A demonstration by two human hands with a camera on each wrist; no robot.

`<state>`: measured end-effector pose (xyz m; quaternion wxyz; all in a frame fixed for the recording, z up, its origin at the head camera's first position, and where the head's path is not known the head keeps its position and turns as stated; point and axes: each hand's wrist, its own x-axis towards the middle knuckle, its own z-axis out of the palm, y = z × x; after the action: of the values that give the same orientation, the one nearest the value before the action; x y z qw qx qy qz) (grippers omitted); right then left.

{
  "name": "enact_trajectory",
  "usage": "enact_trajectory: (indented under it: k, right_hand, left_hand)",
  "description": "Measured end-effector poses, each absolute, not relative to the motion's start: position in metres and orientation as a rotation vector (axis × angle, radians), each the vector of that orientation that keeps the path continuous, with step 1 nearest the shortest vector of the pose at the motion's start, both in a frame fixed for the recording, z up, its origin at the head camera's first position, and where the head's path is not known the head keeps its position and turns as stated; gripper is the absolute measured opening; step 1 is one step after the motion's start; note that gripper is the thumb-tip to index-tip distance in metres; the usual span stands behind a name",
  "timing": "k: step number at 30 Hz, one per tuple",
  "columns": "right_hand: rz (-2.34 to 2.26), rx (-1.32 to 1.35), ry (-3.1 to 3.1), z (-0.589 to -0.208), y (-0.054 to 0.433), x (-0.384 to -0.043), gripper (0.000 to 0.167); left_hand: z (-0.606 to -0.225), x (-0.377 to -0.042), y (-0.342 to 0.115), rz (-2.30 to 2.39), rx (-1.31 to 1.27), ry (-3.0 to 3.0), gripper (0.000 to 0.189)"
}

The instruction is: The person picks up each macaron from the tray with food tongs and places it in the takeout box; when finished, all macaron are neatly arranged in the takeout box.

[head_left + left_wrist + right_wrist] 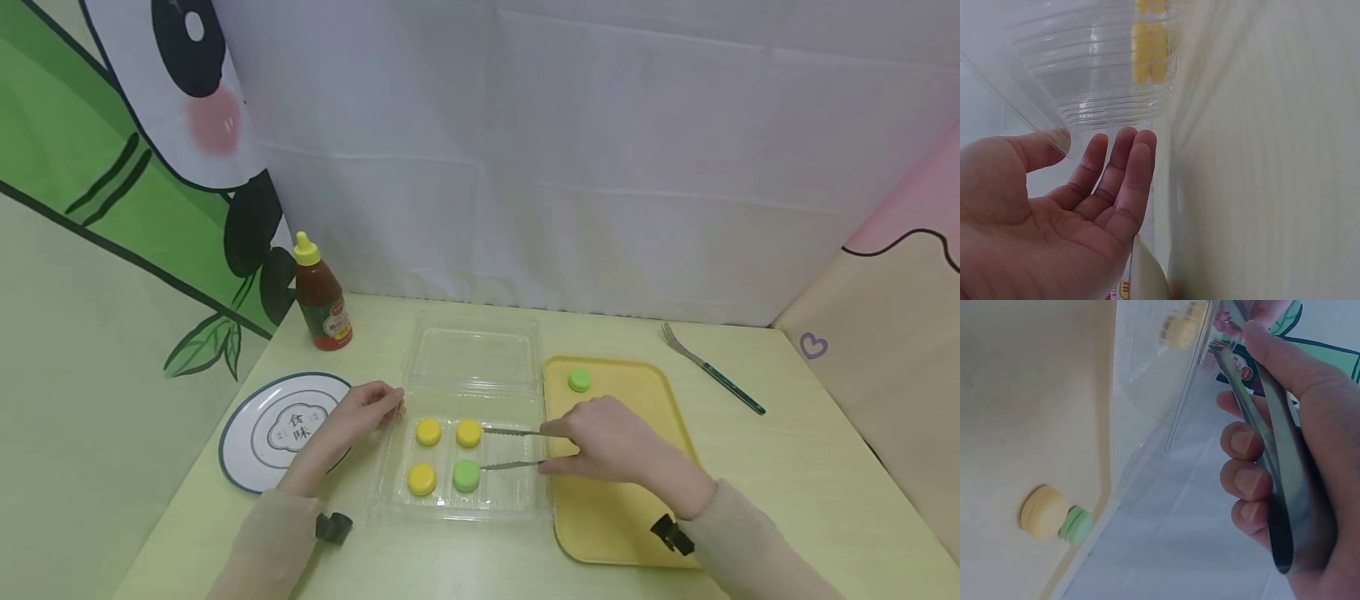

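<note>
My right hand [607,442] grips metal tongs [1279,425], their arms spread apart. One tip is right beside a green macaron [466,476], the other beside a yellow macaron [468,432]. Both macarons sit in a clear plastic container [510,500], its lid [476,350] folded back. Two more yellow macarons [428,431] lie in its left part. At the container's left rim, my left hand [367,408] pinches the edge, thumb [1054,144] on the rim and fingers by the side wall. The yellow tray [615,525] holds a green macaron [579,380] and a yellow macaron [1044,512], hidden in the head view.
A white plate [255,417] with a blue rim lies at the left, partly under the left arm. Behind it stands a red sauce bottle [322,304] with a yellow cap. A fork [712,371] rests to the right of the tray. A cloth wall [600,167] borders the table's back.
</note>
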<state>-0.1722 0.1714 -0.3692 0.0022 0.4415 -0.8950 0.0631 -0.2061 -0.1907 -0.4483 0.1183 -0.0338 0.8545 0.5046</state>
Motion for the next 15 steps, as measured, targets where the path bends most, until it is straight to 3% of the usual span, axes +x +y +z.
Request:
enact_trajectory:
  k: [8, 15]
  right_hand:
    - [0.225, 1.297, -2.748, -0.357, 0.195, -0.180, 0.036]
    - [0.257, 1.184, -2.801, -0.345, 0.219, -0.188, 0.044]
  left_hand:
    - [-0.447, -0.205, -0.190, 1.482, -0.092, 2.500, 0.028]
    - [-0.443, -0.203, -0.189, 1.469, -0.116, 2.501, 0.029]
